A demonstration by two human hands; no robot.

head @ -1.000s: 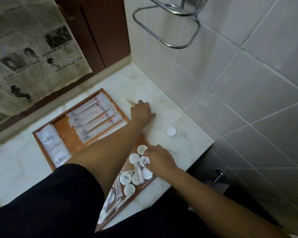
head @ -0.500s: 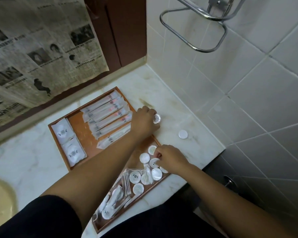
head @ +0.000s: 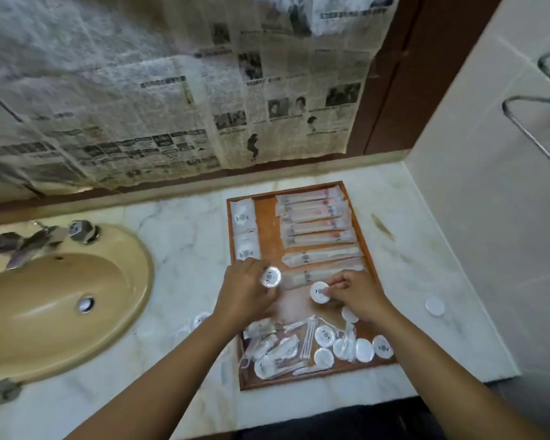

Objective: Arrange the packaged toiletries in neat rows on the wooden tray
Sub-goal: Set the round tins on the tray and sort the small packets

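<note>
Gripping a round packet, left hand sits at the left edge of the wooden tray. Right hand pinches a second disc mid-tray. Long sachets are rowed at the far end, a loose pile lies at the near end, and a sink is left.

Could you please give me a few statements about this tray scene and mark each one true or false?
1. The left hand holds a round packet. True.
2. The right hand is empty. False: the right hand pinches a second round packet.
3. The long sachets lie in a row at the far end of the wooden tray. True.
4. The tray's near end is bare. False: a loose heap of packets lies there.
</note>
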